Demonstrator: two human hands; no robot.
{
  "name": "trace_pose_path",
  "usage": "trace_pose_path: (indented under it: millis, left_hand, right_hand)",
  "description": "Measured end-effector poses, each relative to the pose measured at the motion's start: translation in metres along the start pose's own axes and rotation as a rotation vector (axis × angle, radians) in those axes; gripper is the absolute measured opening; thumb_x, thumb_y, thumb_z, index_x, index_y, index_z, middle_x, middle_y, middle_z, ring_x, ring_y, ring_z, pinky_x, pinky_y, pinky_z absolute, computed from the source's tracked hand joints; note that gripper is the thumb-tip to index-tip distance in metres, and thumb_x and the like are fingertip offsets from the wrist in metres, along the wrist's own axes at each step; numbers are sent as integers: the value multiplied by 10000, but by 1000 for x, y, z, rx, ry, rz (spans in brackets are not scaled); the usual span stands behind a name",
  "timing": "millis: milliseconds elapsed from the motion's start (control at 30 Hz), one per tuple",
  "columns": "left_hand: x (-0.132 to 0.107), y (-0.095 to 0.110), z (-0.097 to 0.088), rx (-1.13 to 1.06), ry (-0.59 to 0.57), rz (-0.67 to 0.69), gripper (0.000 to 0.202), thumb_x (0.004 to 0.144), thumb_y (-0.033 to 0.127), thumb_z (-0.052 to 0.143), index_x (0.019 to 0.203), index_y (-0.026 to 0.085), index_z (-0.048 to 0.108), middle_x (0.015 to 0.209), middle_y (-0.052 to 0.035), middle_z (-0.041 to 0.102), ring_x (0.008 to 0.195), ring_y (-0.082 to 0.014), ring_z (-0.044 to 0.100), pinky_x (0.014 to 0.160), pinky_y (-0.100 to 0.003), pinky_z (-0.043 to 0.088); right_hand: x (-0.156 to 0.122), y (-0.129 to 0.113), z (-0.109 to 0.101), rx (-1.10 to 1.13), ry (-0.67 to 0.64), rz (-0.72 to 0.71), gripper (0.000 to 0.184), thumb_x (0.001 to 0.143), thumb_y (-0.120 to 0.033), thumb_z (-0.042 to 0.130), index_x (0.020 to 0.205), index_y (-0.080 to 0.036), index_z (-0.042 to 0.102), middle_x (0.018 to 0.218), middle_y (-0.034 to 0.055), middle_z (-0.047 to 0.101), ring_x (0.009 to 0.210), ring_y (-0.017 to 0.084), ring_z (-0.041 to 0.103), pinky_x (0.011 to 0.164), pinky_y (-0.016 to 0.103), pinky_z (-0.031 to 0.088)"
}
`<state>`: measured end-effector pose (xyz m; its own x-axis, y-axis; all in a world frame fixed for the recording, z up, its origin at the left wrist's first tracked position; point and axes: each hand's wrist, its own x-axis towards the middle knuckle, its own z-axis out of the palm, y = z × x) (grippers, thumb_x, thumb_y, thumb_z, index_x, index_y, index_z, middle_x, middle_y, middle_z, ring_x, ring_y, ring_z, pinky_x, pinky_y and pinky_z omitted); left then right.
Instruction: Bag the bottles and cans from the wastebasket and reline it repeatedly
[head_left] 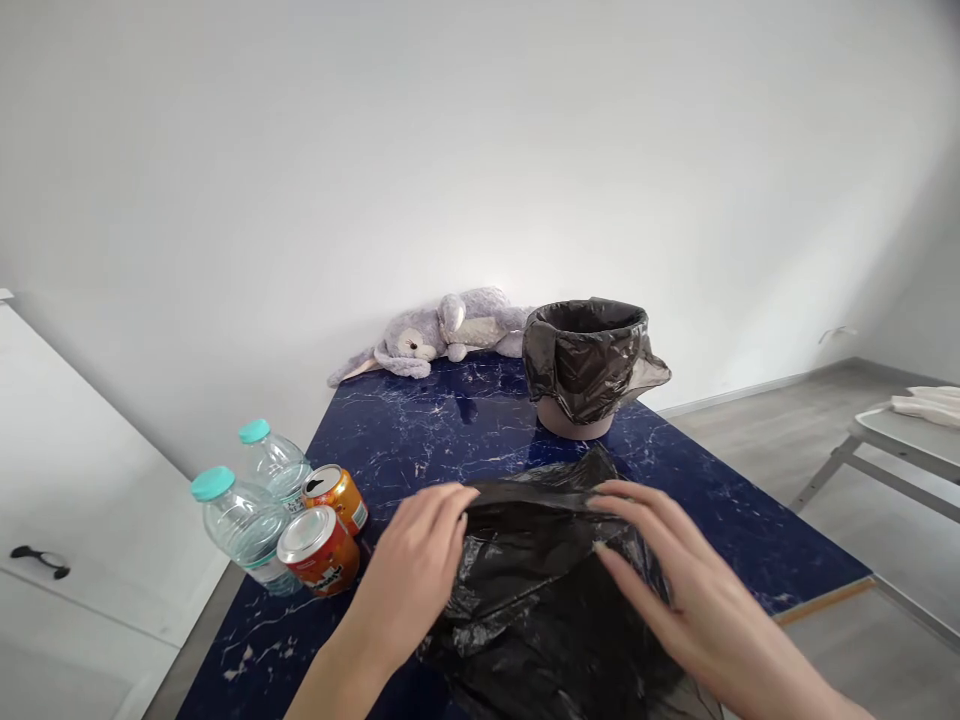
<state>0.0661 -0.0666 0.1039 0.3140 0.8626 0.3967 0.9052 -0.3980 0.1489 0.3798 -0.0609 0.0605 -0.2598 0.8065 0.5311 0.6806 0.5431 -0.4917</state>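
Note:
A crumpled black plastic bag lies on the near part of the blue marbled table. My left hand is at the bag's left side, thumb and fingers closed on its upper edge. On the opposite side, my right hand touches the bag with its fingers stretched along the same edge and the thumb held apart. Between the hands the edge makes a dark fold. Beyond the bag stands a small bin, upright, with a black liner folded down over its rim.
At left stand two clear bottles with turquoise caps, the near bottle and far bottle, beside a red-orange can and an orange can. A grey plush rabbit lies against the wall. A folding chair stands right.

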Motion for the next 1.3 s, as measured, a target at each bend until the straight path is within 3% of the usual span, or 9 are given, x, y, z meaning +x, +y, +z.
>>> trace_pose_path:
  millis: [133, 333, 533, 667, 800, 967, 1033, 1167, 1300]
  left_hand:
    - [-7, -12, 26, -110, -330, 45, 521, 1109, 475, 521, 1607, 322, 525, 1646, -77, 567, 1550, -351, 484, 1252, -550, 436]
    - [-32, -48, 57, -73, -437, -37, 780, 1084, 655, 462, 1745, 369, 164, 1821, -35, 190, 1683, -384, 122, 1329, -652, 263]
    - [-40, -52, 57, -52, -367, -18, 710, 1122, 565, 449, 1741, 393, 147, 1812, -20, 228, 1681, -342, 163, 1343, -630, 255]
    - [-42, -51, 63, -23, -310, 12, 706, 1124, 540, 469, 1741, 366, 174, 1808, -36, 244, 1680, -328, 179, 1355, -620, 225]
    - [-43, -49, 64, -15, -340, -14, 713, 1125, 554, 449, 1745, 347, 164, 1815, -44, 212, 1682, -340, 156, 1348, -639, 230]
    - [-48, -42, 53, -81, -340, -19, 719, 1111, 536, 503, 1739, 381, 190, 1811, -36, 220, 1676, -362, 155, 1324, -638, 296]
    - [-51, -37, 41, -162, -355, -37, 667, 1111, 519, 513, 1722, 392, 277, 1796, -26, 285, 1674, -349, 188, 1326, -615, 308]
    - [-64, -30, 10, -382, -469, -105, 506, 1130, 544, 421, 1620, 437, 487, 1733, 17, 447, 1645, -313, 323, 1330, -592, 305]
    - [-81, -29, -7, -472, -505, -109, 852, 831, 690, 824, 1582, 403, 542, 1640, -56, 565, 1514, -392, 518, 1264, -564, 430]
  right_hand:
    - [-2, 5, 44, -145, -250, -69, 627, 1104, -581, 463, 1657, -285, 449, 1712, 104, 456, 1598, 407, 379, 1251, 651, 427]
    - [-12, 41, 88, -251, -372, -18, 727, 1101, -663, 398, 1719, -282, 346, 1779, 104, 276, 1636, 418, 239, 1271, 716, 320]
    - [-16, 29, 53, -203, -335, -73, 718, 1122, -568, 443, 1752, -325, 199, 1795, 86, 214, 1645, 396, 199, 1271, 708, 313]
    - [-27, 0, 18, -126, -448, -466, 926, 1058, -637, 569, 1766, -322, 63, 1771, 112, 257, 1619, 394, 254, 1243, 595, 424]
    - [-42, -6, 21, -153, -317, -658, 899, 1020, -665, 620, 1746, -286, 251, 1686, 147, 424, 1542, 423, 413, 1179, 578, 502]
    - [-34, 7, 15, -42, -370, -537, 255, 1015, -431, 717, 1197, -274, 803, 1410, 52, 746, 1372, 371, 660, 1171, 498, 554]
    - [-25, 4, -3, 114, -471, -423, 149, 1009, -333, 711, 1113, -297, 812, 1255, 34, 821, 1245, 310, 755, 1135, 419, 590]
    - [-14, -14, -42, 337, -583, -36, 206, 1025, -270, 604, 962, -292, 799, 947, 30, 826, 841, 218, 786, 746, 264, 640]
    - [6, -12, -65, 403, -550, 233, 287, 1006, -441, 646, 842, -241, 771, 811, 23, 772, 758, 215, 733, 643, 244, 586]
